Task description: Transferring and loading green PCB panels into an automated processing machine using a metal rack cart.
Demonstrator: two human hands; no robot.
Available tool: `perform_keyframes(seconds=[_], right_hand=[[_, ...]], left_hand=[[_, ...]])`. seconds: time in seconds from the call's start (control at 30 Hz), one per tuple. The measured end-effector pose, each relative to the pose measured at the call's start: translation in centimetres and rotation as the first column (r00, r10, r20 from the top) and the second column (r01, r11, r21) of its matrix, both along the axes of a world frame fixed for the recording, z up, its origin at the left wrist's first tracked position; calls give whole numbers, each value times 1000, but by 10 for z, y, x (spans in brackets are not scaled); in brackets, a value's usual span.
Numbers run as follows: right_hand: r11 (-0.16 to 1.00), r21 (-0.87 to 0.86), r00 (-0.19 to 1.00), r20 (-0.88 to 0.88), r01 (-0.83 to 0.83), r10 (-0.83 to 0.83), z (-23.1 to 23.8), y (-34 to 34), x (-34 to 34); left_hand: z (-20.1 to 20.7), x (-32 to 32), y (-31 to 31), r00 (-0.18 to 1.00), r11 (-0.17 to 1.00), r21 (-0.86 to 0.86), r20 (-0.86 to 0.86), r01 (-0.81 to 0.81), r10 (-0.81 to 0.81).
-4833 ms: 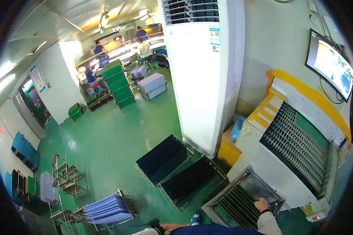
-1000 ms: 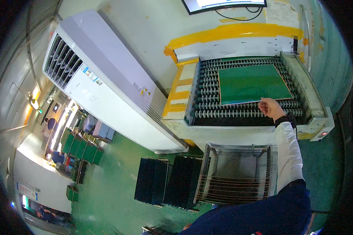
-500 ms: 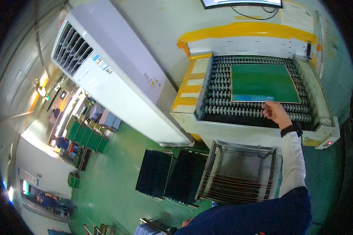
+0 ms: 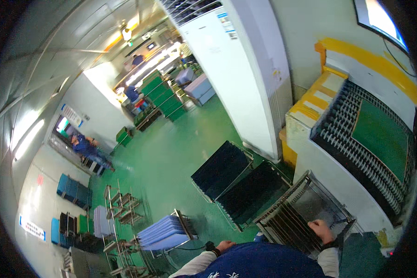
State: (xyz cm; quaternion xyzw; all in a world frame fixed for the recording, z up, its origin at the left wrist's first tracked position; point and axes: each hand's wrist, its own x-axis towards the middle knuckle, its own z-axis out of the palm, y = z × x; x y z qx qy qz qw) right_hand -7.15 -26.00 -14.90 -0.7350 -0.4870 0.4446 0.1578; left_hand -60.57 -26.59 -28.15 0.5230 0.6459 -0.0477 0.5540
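My right hand (image 4: 322, 231), below the conveyor machine, is over a metal rack (image 4: 306, 185) holding several upright, thin dark panels. Its fingers are curled in and no panel shows between them. Whether the hand touches the rack I cannot tell. My left hand (image 4: 225, 246) is low beside my torso, its fingers partly hidden and small in view. A green flat panel (image 4: 384, 134) with a light edge lies on the roller bed (image 4: 356, 150) of the machine, beyond reach of either hand as it stands.
Two racks of dark panels (image 4: 222, 169) stand on the green floor left of my right hand. A rack of pale blue sheets (image 4: 164, 234) is at lower centre, beside bare metal stands (image 4: 123, 204). A tall white air conditioner (image 4: 236, 69) stands behind. Another person (image 4: 90, 150) is far left.
My view has turned left, so the machine shifts to the right side. My right hand has left the green panel's edge and dropped to the rack. My left hand shows more fully.
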Motion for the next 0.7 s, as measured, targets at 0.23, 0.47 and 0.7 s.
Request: perform_keyframes(seconds=[0.23, 0.47, 0.7], right_hand=[[960, 156, 969, -125, 232, -214, -9, -9, -23], [972, 208, 994, -52, 109, -101, 11, -8, -33], [940, 333, 995, 33, 79, -96, 1, -9, -39]], left_hand=[[-10, -3, -7, 996, 999, 32, -91, 25, -22], [-23, -5, -15, 996, 999, 16, -78, -43, 44], [-22, -2, -20, 995, 995, 44, -34, -89, 90]])
